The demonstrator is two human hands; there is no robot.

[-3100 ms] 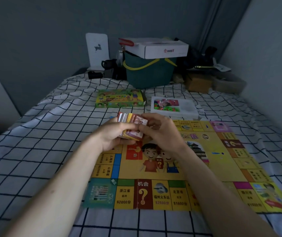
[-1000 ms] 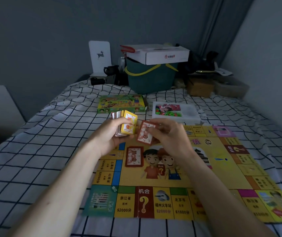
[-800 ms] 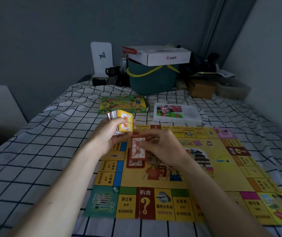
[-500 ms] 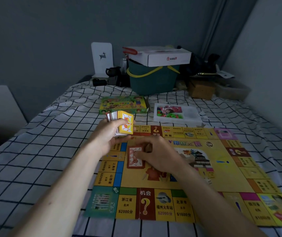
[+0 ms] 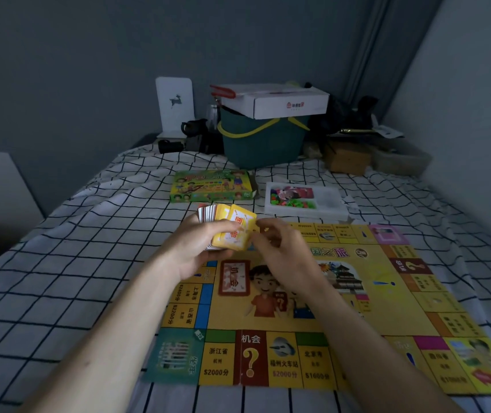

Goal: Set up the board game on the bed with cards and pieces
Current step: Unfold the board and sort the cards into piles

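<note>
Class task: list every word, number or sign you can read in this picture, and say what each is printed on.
"机会" with "?": dark red square on the game board
"浙江省", "$2000分": board square left of it
"福州火车站": board square right of it
"$1600分": next board square
Deer sign: white stand
White box, card deck, green box: print too blurred to read.

Board near right corner cut by frame edge, small print blurred, tray pieces too small to tell
</note>
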